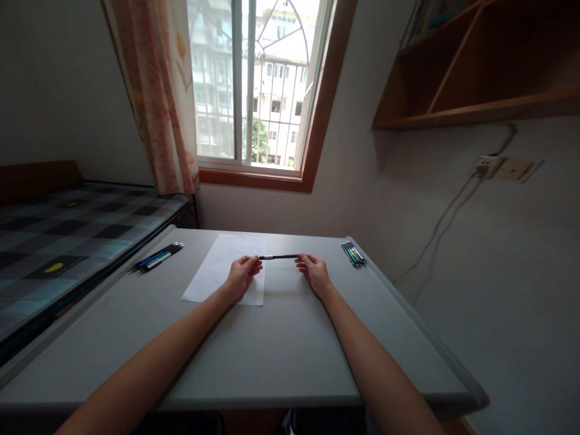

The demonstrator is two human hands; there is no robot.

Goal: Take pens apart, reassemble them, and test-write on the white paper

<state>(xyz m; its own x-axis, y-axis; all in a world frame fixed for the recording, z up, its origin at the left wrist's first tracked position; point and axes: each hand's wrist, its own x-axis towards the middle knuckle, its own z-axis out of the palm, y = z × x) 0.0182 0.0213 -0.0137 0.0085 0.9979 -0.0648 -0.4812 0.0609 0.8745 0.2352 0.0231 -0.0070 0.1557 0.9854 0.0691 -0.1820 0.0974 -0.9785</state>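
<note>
Two pinches on pen [278, 257]: our left hand [242, 273] at 9 o'clock, right hand [313, 272] at 3; we should hold it level.

Holding a pen [278, 257] between left hand [242, 273] and right hand [313, 272], at the right edge of paper [212, 275] lying on the table [272, 350], left pens [158, 256] and right pens [353, 253] flanking.

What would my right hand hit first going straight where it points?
Past the pen it holds, the right hand likely meets the wall under the window first; depth is unclear.
</note>
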